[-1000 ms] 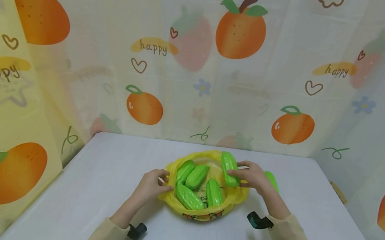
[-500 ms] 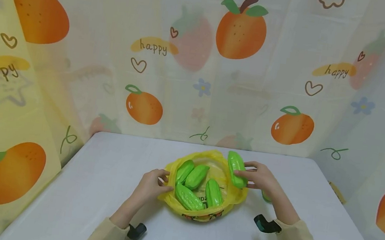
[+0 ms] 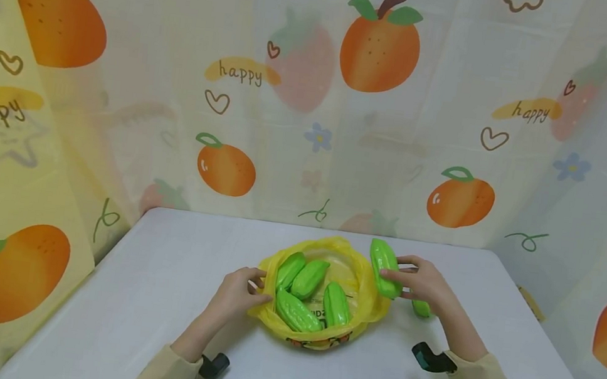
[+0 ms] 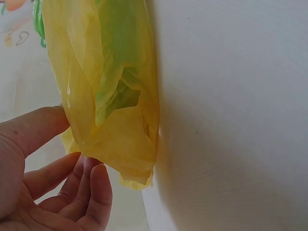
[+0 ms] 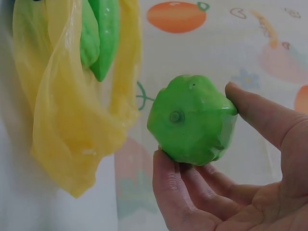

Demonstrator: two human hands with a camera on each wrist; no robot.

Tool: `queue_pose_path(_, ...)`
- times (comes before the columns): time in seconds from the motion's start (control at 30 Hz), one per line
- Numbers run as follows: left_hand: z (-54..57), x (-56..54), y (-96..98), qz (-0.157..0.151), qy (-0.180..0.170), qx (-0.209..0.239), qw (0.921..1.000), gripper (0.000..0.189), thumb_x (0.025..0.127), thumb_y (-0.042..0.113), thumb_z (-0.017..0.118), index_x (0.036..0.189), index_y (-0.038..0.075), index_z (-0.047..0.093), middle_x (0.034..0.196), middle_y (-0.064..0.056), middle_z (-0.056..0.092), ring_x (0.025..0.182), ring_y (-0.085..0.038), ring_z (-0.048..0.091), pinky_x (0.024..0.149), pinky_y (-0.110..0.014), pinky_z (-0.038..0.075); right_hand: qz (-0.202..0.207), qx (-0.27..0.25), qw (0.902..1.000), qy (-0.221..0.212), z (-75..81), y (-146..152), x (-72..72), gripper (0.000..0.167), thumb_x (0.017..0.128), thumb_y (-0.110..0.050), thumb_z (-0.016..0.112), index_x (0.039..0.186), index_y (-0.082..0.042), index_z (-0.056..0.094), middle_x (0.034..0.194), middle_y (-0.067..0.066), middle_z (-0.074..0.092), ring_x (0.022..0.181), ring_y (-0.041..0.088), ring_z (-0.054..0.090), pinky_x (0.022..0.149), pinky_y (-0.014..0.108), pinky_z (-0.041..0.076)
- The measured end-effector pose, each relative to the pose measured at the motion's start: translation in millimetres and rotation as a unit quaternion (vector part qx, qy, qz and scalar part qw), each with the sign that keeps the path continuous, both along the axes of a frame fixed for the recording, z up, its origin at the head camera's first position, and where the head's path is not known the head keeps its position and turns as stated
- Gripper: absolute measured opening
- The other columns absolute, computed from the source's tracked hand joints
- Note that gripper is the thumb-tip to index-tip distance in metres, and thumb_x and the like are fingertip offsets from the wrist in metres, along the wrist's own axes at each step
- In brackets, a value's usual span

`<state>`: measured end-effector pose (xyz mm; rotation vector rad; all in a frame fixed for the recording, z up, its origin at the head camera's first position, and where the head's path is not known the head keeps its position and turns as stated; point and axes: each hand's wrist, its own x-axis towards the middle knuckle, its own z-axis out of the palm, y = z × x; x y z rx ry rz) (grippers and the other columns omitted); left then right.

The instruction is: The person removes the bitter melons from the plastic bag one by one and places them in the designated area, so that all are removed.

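A yellow plastic bag (image 3: 371, 305) with its mouth spread wide lies at the middle of the table. Inside it are several green toy cucumbers (image 3: 298, 313), ridged and shiny. My left hand (image 3: 238, 292) pinches the bag's left edge between thumb and forefinger; the left wrist view shows the folded yellow film (image 4: 120, 139) at the fingertips. Just beyond the bag's right rim, my right hand (image 3: 423, 281) holds another green toy cucumber (image 5: 192, 122) by its sides, thumb opposite the fingers. Its knobbed end faces the right wrist camera.
One more green toy cucumber (image 3: 421, 309) lies on the white table (image 3: 176, 250) to the right, partly hidden behind the right hand. A fruit-patterned curtain (image 3: 285, 149) hangs behind the table and along both sides.
My right hand has carried the toy cucumber rightward, from over the bag's right part to its outer right edge. My left hand has stayed at the bag's left edge.
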<state>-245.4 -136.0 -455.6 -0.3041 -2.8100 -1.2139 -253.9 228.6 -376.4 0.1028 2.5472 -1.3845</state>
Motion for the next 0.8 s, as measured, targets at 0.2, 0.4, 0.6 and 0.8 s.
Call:
queue_pose_path(0.2, -1.9, -1.6, -0.2, 0.002, -0.001, 0.004, 1.0, 0.046, 0.073, 0.016, 0.081, 0.114, 0.001, 0.064, 0.089, -0.005, 0.064, 0.074, -0.014, 0.06, 0.059, -0.023, 0.05, -0.003, 0.003, 1.0, 0.001, 3.5, 6.8, 4.0, 0.086, 0.081, -0.048, 0.07, 0.14, 0.004, 0.035, 0.137, 0.031, 0.044, 0.114, 0.037, 0.057, 0.089, 0.046, 0.052)
queue_pose_path(0.4, -1.5, -1.3, 0.0, 0.004, 0.003, 0.005, 1.0, 0.046, 0.072, 0.016, 0.081, 0.112, 0.002, 0.065, 0.088, -0.005, 0.064, 0.073, -0.014, 0.06, 0.058, -0.022, 0.05, -0.01, 0.004, 0.9999, -0.002, 4.4, 14.1, 6.0, 0.087, 0.081, -0.049, 0.07, 0.141, 0.004, 0.034, 0.137, 0.031, 0.044, 0.113, 0.036, 0.057, 0.09, 0.045, 0.051)
queue_pose_path(0.6, -1.9, -1.6, 0.1, 0.003, 0.003, 0.004, 1.0, 0.046, 0.073, 0.017, 0.081, 0.113, 0.002, 0.065, 0.089, -0.005, 0.064, 0.073, -0.014, 0.06, 0.058, -0.023, 0.05, -0.014, 0.014, 0.9998, -0.002, 5.0, 22.9, 7.6, 0.089, 0.081, -0.051, 0.069, 0.142, 0.003, 0.032, 0.138, 0.032, 0.042, 0.114, 0.037, 0.056, 0.089, 0.044, 0.052)
queue_pose_path(0.8, -1.7, -1.7, 0.1, 0.003, 0.0, 0.005, 1.0, 0.045, 0.073, 0.017, 0.081, 0.112, 0.002, 0.065, 0.089, -0.005, 0.064, 0.074, -0.014, 0.06, 0.058, -0.022, 0.05, -0.02, 0.022, 0.9995, -0.002, 6.3, 34.1, 10.1, 0.09, 0.081, -0.052, 0.068, 0.142, 0.003, 0.032, 0.138, 0.033, 0.041, 0.116, 0.038, 0.054, 0.087, 0.041, 0.054)
